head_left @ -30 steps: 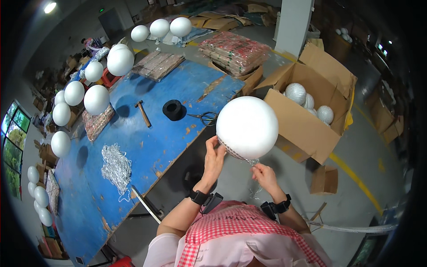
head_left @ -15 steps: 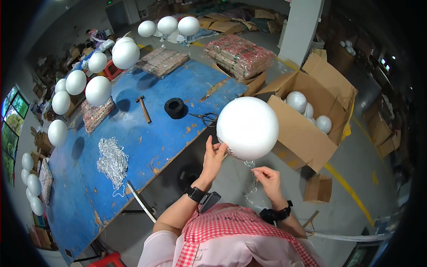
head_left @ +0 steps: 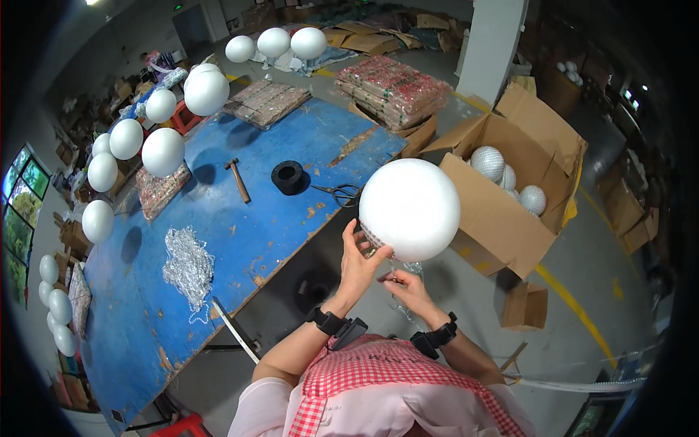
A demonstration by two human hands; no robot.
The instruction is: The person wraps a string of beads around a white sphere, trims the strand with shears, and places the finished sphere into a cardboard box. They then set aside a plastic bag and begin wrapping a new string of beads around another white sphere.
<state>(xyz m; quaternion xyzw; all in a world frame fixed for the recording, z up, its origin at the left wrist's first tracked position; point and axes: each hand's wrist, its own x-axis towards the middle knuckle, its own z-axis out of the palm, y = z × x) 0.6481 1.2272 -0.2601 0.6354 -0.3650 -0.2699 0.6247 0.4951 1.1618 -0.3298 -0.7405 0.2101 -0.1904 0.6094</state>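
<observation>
A large white ball (head_left: 410,204) is in front of me, with a narrow band of small silvery pieces (head_left: 372,237) along its lower left side. My left hand (head_left: 357,268) curves against that lower left side, fingertips on the band and thumb under the ball. Just below, my right hand (head_left: 415,294) is closed in a pinch beside the left thumb. A thin silvery strand (head_left: 413,269) hangs under the ball and runs behind the right hand. Whatever supports the ball from beneath is hidden.
On the blue table (head_left: 240,255) lie a heap of silver strands (head_left: 188,266), a hammer (head_left: 237,180), a black roll (head_left: 288,177) and scissors (head_left: 341,194). Several white balls (head_left: 163,152) stand along its far left. A carton (head_left: 502,218) at right holds silver mirrored balls (head_left: 487,164).
My right hand has moved left and slightly up, close to the left thumb. The left hand's thumb has shifted right under the ball. The view has shifted slightly.
</observation>
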